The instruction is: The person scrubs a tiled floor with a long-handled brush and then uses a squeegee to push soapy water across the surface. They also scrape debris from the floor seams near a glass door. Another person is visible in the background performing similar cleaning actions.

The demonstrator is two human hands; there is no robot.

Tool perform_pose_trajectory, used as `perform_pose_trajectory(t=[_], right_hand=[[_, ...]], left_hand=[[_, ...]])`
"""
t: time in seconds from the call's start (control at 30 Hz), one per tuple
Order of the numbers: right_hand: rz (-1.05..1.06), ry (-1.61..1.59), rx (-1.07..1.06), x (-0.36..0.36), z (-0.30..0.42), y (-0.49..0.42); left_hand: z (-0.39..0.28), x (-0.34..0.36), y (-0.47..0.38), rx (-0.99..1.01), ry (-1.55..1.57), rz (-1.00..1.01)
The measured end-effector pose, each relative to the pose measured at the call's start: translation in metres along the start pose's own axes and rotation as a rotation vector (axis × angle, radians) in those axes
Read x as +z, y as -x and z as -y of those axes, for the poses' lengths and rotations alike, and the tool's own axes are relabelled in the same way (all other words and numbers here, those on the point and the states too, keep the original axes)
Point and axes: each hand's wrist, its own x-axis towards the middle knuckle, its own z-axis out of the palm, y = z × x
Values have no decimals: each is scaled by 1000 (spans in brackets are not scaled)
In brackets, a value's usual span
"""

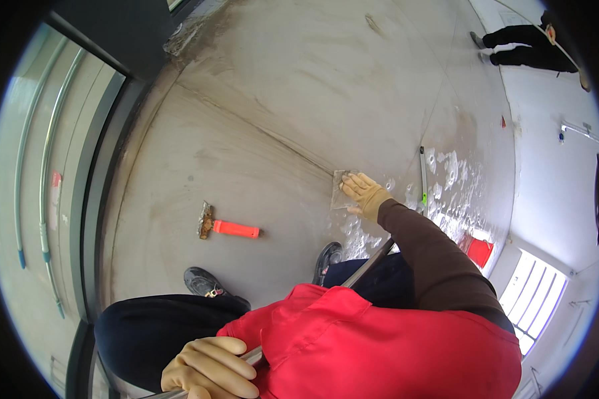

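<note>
My right hand [363,193], in a tan rubber glove, presses a flat grey-brown cloth or pad [340,192] against the wet floor, at the end of a dark seam. My left hand [212,368], gloved alike, is at the bottom, its fingers curled around a metal pole [253,356]. The pole runs behind my red garment and shows again as a shaft [372,264] below my right forearm. On the floor, left of the pad, lies a scraper with a red handle [235,229] and a rusty, dirty head [205,220].
White foam [449,172] and a squeegee-like bar with a green part [423,182] are on the floor at right. A red bucket [479,252] stands beyond my right arm. Another person [529,47] stands by the wall, upper right. Dark-framed glass [87,199] borders the left side.
</note>
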Motion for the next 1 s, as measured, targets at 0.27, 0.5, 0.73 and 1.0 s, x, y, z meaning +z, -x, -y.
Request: perform_pose_trajectory(t=[0.27,0.5,0.73,1.0], right_hand=[[-888,-170,77,-147,57,-183],[-1000,-446,182,-216,86,-155],[-358,-272,-334,-125,213,-121],[-349,-666,-46,-131,174,-91]], left_hand=[[23,26,-32,105,20,-75],[15,56,-53,-74,-158,-108],[19,34,-69,-156,19,376],[15,18,-75,-171,52,425]])
